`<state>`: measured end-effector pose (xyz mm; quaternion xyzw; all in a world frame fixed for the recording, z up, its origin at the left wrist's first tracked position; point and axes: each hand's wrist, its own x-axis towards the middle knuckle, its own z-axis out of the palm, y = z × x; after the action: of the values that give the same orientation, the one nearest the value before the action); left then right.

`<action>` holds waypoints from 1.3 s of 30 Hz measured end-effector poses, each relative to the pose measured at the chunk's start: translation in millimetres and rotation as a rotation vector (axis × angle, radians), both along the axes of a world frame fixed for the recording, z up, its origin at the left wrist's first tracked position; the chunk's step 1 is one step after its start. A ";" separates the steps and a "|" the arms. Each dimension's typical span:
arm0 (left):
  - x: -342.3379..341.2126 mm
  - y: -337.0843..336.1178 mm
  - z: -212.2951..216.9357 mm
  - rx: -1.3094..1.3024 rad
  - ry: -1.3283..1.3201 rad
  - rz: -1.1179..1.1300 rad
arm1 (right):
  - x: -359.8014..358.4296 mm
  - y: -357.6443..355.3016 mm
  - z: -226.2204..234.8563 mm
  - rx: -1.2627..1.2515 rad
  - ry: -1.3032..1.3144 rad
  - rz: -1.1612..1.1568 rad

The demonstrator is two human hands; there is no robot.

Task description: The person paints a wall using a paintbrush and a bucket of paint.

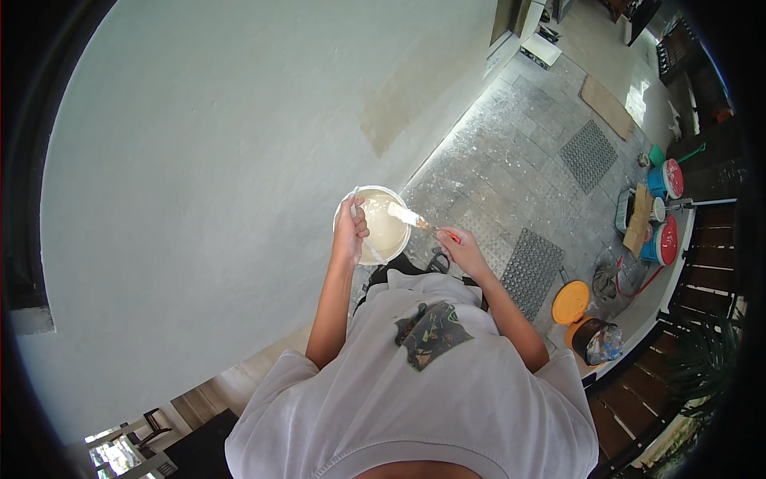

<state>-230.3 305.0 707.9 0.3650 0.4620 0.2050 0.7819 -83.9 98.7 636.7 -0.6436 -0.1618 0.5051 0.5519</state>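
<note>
My left hand (349, 230) is closed on the handle of a white paint bucket (377, 195), its fingers curled at the bucket's left side. Cream-coloured paint coats the inside. In my right hand (464, 251) is a paintbrush (424, 226) with an orange-red handle. Thick white paint covers its bristles, which reach over the right part of the bucket's mouth. Whether they touch the rim, I cannot tell. To the left rises a pale wall (239, 160) with a beige patch (399, 104) near its foot.
Paint specks dot the grey tiled floor (479, 160). Two dark mats (532, 271) lie to the right. Beyond them stand blue buckets with red lids (669, 241), a piece of cardboard (637, 219) and an orange lid (571, 302). A dark slatted fence (710, 259) runs along the right.
</note>
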 end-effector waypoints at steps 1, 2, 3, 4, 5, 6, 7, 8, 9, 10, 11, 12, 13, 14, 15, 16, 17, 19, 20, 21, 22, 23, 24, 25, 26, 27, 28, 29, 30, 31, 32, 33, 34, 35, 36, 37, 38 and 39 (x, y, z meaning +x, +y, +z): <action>-0.5 2.0 1.1 0.003 0.005 0.001 | 2.1 2.7 1.6 0.003 0.005 0.001; -0.7 4.3 2.0 0.003 0.011 0.006 | 4.1 5.5 3.0 0.011 0.056 0.009; -1.2 5.9 2.9 0.004 0.016 0.010 | 4.6 7.1 4.6 0.019 0.107 0.017; -2.5 5.9 3.6 0.007 0.023 0.007 | 3.2 7.1 6.3 0.022 0.114 0.014; -4.0 5.8 4.3 0.002 0.018 0.004 | 1.7 7.3 8.6 0.018 0.121 0.011; -5.4 6.1 5.2 -0.001 0.013 -0.001 | -0.1 8.1 9.7 0.014 0.128 0.007; -5.1 7.9 6.4 0.006 0.018 -0.008 | 0.3 9.7 8.0 0.021 0.133 0.000; -5.2 10.3 7.2 0.027 0.045 -0.009 | 0.6 11.4 6.3 0.003 0.158 0.007; -5.1 12.8 8.2 0.051 0.074 -0.012 | 0.9 13.1 4.7 -0.014 0.185 0.012; -6.3 12.6 7.3 0.063 0.084 -0.023 | 1.0 12.8 3.7 -0.001 0.196 0.002; -7.8 13.7 4.1 0.050 0.086 -0.022 | 0.6 12.4 2.5 0.010 0.239 -0.013; -10.0 14.0 1.2 0.038 0.090 -0.022 | -0.5 11.5 -0.5 0.023 0.284 -0.030; -10.5 14.2 -2.8 0.023 0.102 -0.016 | -0.7 12.4 -8.4 0.011 0.301 -0.042; -10.2 12.0 -10.0 0.004 0.119 -0.018 | 3.0 14.4 -17.0 0.033 0.322 -0.079; -7.0 14.0 -12.6 -0.003 0.138 -0.012 | 7.5 18.9 -20.9 0.031 0.258 -0.059; -6.5 11.0 -20.2 -0.019 0.165 -0.005 | 7.7 16.8 -28.4 0.018 0.203 -0.041; -7.6 9.5 -28.6 -0.005 0.203 -0.044 | 10.3 18.1 -37.5 0.025 0.201 -0.046; -9.7 13.3 -49.8 -0.059 0.191 0.015 | 14.1 20.9 -69.5 0.073 0.129 -0.026; -8.2 14.4 -52.9 -0.067 0.236 -0.009 | 14.4 20.6 -78.4 0.101 0.021 0.052; -6.5 16.7 -56.9 -0.058 0.239 -0.019 | 15.9 22.4 -88.3 0.073 -0.016 0.088; -2.8 16.7 -61.2 -0.052 0.229 -0.017 | 14.7 22.8 -93.7 0.059 0.016 0.078; -1.8 17.5 -66.8 -0.065 0.254 -0.008 | 16.2 22.9 -98.4 0.057 0.025 0.094; -1.1 16.2 -72.4 -0.080 0.276 -0.010 | 16.5 22.5 -101.9 0.057 0.032 0.113; -0.5 17.5 -78.3 -0.096 0.295 -0.007 | 18.8 23.1 -98.7 0.062 0.096 0.119; -1.4 21.0 -84.5 -0.111 0.310 -0.003 | 19.3 23.3 -103.1 0.055 0.111 0.117; -5.2 22.0 -91.8 -0.116 0.324 -0.003 | 19.1 23.8 -109.6 0.051 0.173 0.069; -9.9 23.3 -98.3 -0.136 0.333 -0.030 | 18.9 29.6 -113.7 0.051 0.233 0.020; -12.7 26.0 -105.5 -0.154 0.340 -0.057 | 20.5 36.8 -118.5 0.052 0.245 0.016; -13.6 31.3 -113.5 -0.151 0.352 -0.060 | 25.0 45.3 -124.2 0.031 0.267 -0.071; -15.4 32.3 -118.0 -0.174 0.355 -0.075 | 27.3 50.0 -127.1 0.000 0.293 -0.159; -19.5 34.7 -118.5 -0.194 0.365 -0.089 | 29.0 59.7 -130.2 -0.003 0.315 -0.164; -20.9 39.3 -119.8 -0.203 0.354 -0.104 | 33.9 73.7 -134.6 -0.010 0.269 -0.194; -22.4 39.9 -119.7 -0.204 0.375 -0.102 | 36.4 87.2 -140.0 -0.017 0.224 -0.217; -21.8 40.1 -119.4 -0.214 0.393 -0.109 | 38.1 100.5 -144.3 -0.021 0.240 -0.220; -23.5 39.6 -118.4 -0.224 0.408 -0.117 | 39.1 114.3 -147.7 0.009 0.238 -0.249; -25.5 42.8 -120.9 -0.230 0.428 -0.149 | 41.0 131.2 -152.3 0.042 0.227 -0.282; -26.9 44.9 -125.0 -0.231 0.433 -0.161 | 41.9 145.7 -158.7 0.040 0.230 -0.294; -29.1 46.5 -128.7 -0.239 0.455 -0.182 | 41.4 160.3 -165.5 0.024 0.180 -0.327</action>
<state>-259.4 351.5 579.2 0.3467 0.6120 -0.0094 0.7108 -42.6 259.0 471.2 -0.6070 -0.0110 0.4622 0.6463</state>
